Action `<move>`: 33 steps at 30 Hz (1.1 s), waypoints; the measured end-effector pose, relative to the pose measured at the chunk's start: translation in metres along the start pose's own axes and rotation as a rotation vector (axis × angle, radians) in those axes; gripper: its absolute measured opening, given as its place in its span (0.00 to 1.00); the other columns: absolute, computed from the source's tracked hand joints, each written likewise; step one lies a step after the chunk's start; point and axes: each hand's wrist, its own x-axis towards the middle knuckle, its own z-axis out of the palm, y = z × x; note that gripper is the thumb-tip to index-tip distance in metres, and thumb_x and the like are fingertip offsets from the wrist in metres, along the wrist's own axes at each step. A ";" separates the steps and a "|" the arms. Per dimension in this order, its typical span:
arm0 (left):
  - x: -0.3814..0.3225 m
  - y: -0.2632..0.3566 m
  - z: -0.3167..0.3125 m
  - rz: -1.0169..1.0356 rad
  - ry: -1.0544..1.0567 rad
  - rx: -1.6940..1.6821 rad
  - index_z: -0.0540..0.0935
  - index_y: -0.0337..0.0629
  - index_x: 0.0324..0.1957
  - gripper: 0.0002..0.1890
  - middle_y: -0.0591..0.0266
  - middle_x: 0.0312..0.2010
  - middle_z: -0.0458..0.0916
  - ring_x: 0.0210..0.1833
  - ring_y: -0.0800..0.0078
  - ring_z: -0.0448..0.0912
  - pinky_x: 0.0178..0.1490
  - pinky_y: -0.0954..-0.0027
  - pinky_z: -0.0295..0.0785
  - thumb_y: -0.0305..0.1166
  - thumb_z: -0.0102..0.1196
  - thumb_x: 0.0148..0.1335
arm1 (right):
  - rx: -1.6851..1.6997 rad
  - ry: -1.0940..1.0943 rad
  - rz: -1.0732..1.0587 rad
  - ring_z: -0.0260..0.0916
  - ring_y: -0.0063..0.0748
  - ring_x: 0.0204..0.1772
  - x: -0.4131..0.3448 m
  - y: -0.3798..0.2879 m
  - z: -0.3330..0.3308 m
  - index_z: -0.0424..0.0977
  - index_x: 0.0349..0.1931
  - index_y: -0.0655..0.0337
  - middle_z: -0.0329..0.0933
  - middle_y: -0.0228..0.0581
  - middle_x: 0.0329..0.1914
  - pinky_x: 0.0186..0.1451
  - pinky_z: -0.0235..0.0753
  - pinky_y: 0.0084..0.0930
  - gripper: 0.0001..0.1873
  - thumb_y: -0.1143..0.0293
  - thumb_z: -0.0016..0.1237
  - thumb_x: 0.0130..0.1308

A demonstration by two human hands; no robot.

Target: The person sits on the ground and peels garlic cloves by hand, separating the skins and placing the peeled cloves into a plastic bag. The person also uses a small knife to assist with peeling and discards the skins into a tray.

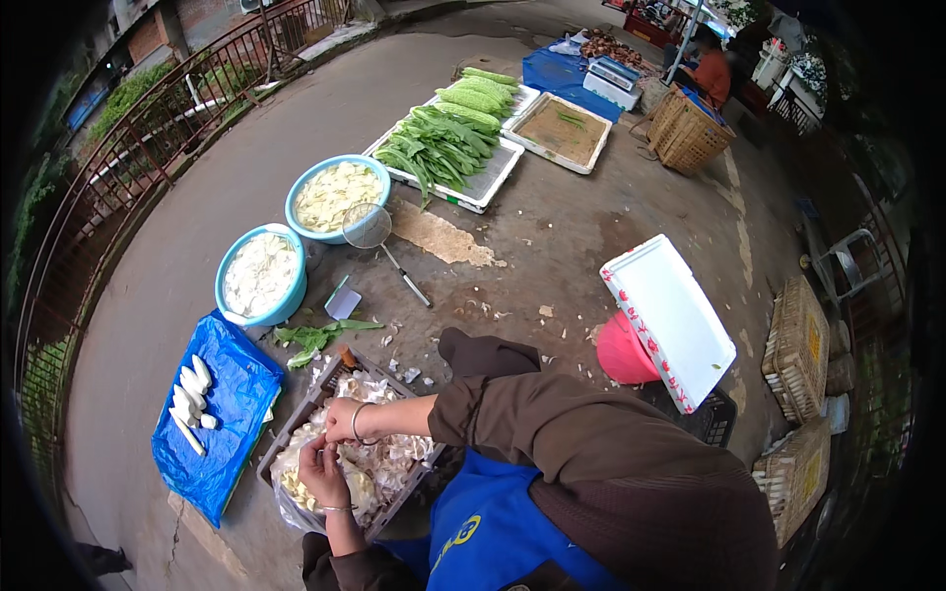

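Observation:
My right hand (346, 420) and my left hand (323, 473) meet at the fingertips over a plastic crate (394, 504). Fingers of both are pinched; whatever lies between them is too small or hidden to make out. Papery garlic skins (388, 462) fill much of the crate. Under my left hand, a clear plastic bag (284, 510) holds pale peeled garlic cloves (294, 487). A brown wooden handle (347, 357) sticks up at the crate's far corner. Each wrist wears a metal bangle.
Blue plastic sheet (214, 473) with white stalks (190, 395); two basins (222, 292) (294, 214) of sliced vegetables in water; a skimmer (405, 277); trays of greens (443, 151). Right: a foam lid (672, 318) over a pink bucket (624, 351). A seated person (711, 74) is farther off.

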 end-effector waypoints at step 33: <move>-0.006 0.018 -0.001 -0.069 0.135 -0.293 0.79 0.33 0.35 0.06 0.65 0.30 0.78 0.29 0.83 0.75 0.30 0.82 0.72 0.19 0.56 0.53 | 0.433 -0.135 0.138 0.61 0.14 0.20 -0.018 -0.019 -0.003 0.71 0.28 0.65 0.67 0.28 0.19 0.20 0.64 0.12 0.07 0.70 0.47 0.59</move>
